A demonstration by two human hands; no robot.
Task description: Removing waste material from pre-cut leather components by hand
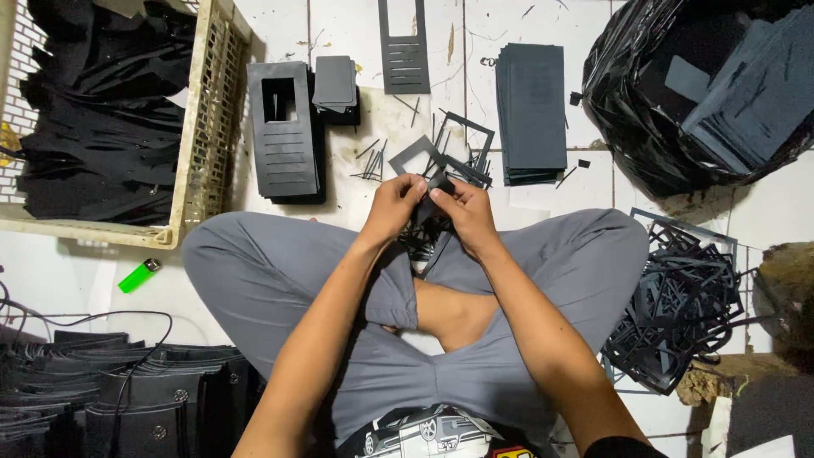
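Black cut sheets [532,112], cream crate [209,119], green lighter [139,275], grey trousers [280,271]

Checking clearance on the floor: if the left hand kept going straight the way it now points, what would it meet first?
Probably the small black piece it already pinches together with the right hand. The left hand points up-right; past that lie loose black cut-out frames on the tiled floor, though depth is unclear.

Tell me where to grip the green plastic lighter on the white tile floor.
Grip the green plastic lighter across its long sides at mid-body, coming from above. It lies flat and slanted on the white tile floor, clear of the cream plastic crate, with both sides free.
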